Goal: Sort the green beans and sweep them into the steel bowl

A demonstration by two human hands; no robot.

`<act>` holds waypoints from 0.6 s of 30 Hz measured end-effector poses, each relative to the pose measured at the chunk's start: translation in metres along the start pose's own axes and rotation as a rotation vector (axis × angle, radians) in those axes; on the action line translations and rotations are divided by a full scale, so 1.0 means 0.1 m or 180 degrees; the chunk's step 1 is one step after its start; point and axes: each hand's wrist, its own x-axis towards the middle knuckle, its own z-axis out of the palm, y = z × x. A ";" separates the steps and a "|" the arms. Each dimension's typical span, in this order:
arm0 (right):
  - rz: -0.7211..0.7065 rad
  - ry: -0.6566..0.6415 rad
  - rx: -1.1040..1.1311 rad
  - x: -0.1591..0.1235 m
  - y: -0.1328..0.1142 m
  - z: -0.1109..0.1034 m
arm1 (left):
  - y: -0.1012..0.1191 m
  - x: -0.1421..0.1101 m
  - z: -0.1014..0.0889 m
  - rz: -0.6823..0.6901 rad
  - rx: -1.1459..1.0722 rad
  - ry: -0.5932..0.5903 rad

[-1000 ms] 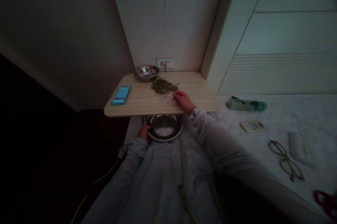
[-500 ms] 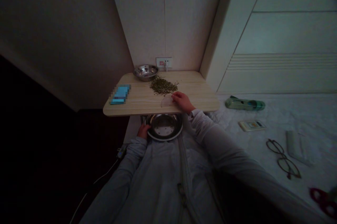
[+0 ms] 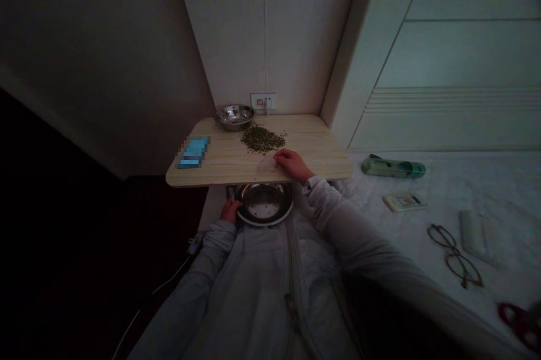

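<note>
A pile of small green beans (image 3: 262, 139) lies in the middle of a small wooden table (image 3: 321, 151). My right hand (image 3: 293, 164) rests on the table just in front of the pile, fingers curled down beside a pale smear or scrap (image 3: 267, 166); what it pinches is too small to make out. Below the table's near edge my left hand (image 3: 230, 210) grips the rim of a steel bowl (image 3: 264, 203) that holds a few beans. A second steel bowl (image 3: 234, 116) stands at the table's back.
A blue blurred flat object (image 3: 193, 152) lies on the table's left. A wall socket (image 3: 264, 101) sits behind. On the white bed to the right lie a green bottle (image 3: 393, 167), a small box (image 3: 404, 201), glasses (image 3: 454, 255) and a red object (image 3: 518, 320).
My right hand has slid slightly toward the table's near edge. The left hand and its bowl have stayed in place.
</note>
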 end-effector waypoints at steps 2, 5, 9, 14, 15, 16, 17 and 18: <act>0.0003 -0.0045 -0.0033 -0.01 -0.01 0.00 | 0.00 0.00 0.00 -0.0021 -0.0004 0.0001; 0.0022 -0.0161 -0.0001 -0.02 -0.02 0.00 | -0.01 0.01 -0.01 -0.0058 0.0009 -0.0008; 0.0051 -0.0288 -0.0031 -0.03 -0.04 0.00 | -0.05 0.03 -0.02 -0.0094 0.0019 0.0064; 0.0089 -0.0345 -0.0078 -0.03 -0.04 0.00 | -0.06 0.04 -0.04 -0.0060 -0.0001 -0.0034; 0.0114 -0.0360 -0.0076 -0.03 -0.05 0.00 | -0.06 0.05 -0.04 -0.0066 -0.0002 -0.0046; 0.0143 -0.0369 -0.0076 -0.03 -0.05 0.00 | -0.07 0.05 -0.04 -0.0062 0.0000 -0.0038; 0.0169 -0.0370 -0.0076 -0.04 -0.06 0.00 | -0.07 0.05 -0.05 -0.0065 0.0010 -0.0029; 0.0180 -0.0371 -0.0074 -0.04 -0.07 0.00 | -0.08 0.06 -0.05 -0.0060 0.0009 -0.0017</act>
